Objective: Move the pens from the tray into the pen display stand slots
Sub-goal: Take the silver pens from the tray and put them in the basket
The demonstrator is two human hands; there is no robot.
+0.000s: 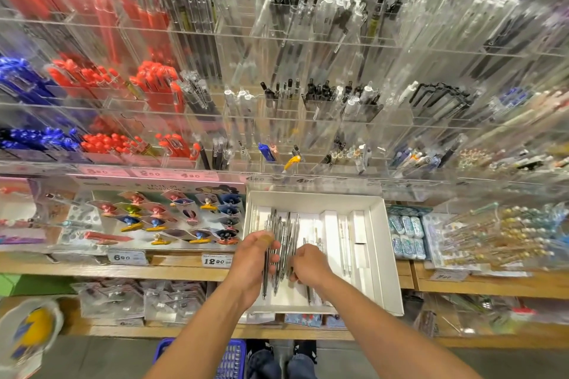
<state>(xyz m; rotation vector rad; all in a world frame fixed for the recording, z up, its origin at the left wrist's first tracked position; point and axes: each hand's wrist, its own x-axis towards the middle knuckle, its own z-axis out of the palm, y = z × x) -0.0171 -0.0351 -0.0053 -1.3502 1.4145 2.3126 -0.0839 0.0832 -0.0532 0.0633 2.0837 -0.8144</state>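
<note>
Left hand fingers clenched round a bundle of pens over the white tray; right hand pinches more. Light, stiff, slick barrels, likely to slip; grip mid-barrel. Stand slots above.

Both forearms are bare, with no sleeve, watch or ring showing on the left hand or the right hand. Below, the legs wear dark blue trousers (denim, seemingly) over black shoes.
</note>
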